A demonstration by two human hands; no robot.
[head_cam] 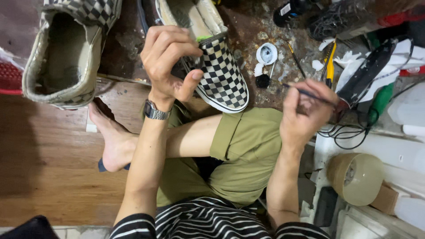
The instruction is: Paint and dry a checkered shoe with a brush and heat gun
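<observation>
The left hand (170, 62) grips the near shoe (217, 62); a second shoe (66, 53) lies far left, the right hand (305, 113) right, the tape roll (354, 177) nearer right.

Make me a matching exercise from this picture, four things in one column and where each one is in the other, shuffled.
Things:
1. checkered shoe
2. thin brush
3. tape roll
4. wristwatch

Places:
A. lower right, beside the knee
B. on the left hand's wrist
C. held at its opening by the left hand
D. pinched in the right hand

Pairs: 1-C, 2-D, 3-A, 4-B
</observation>
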